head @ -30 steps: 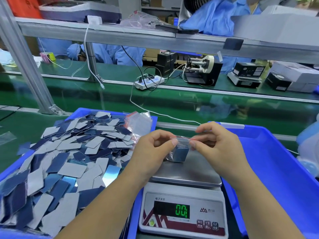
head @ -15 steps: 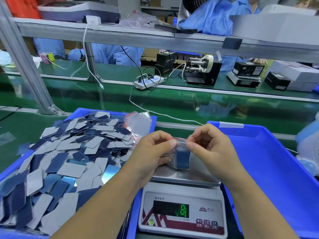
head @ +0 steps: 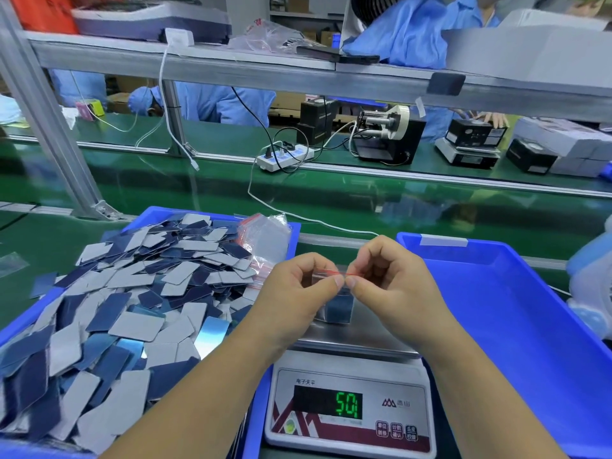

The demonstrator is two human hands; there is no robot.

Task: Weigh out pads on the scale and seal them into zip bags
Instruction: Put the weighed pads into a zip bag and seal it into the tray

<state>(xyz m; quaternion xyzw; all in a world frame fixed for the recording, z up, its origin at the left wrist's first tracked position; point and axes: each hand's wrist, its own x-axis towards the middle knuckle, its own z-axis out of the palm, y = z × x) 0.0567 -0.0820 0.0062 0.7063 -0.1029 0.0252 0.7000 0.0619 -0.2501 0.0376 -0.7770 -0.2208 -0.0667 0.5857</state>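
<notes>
Head view, looking down over the bench: much of the small clear zip bag with a red seal strip is hidden behind the two hands, so only its red top edge and a dark blue stack inside show, and how many pads it holds cannot be made out. The left hand pinches the seal strip from the left, the right hand pinches it from the right, thumbs meeting at the middle. The bag hangs upright, long axis vertical, seal up, its bottom at or just above the steel pan of the white digital scale; whether it touches is unclear. The green display reads something like 50, its last digit hard to read. Left of the scale, a blue plastic bin, cut off by the frame edge, is heaped with loose grey and dark blue rectangular pads, and a bundle of empty clear zip bags lies at its far right corner. Right of the scale sits another blue plastic tray, its contents out of sight.
</notes>
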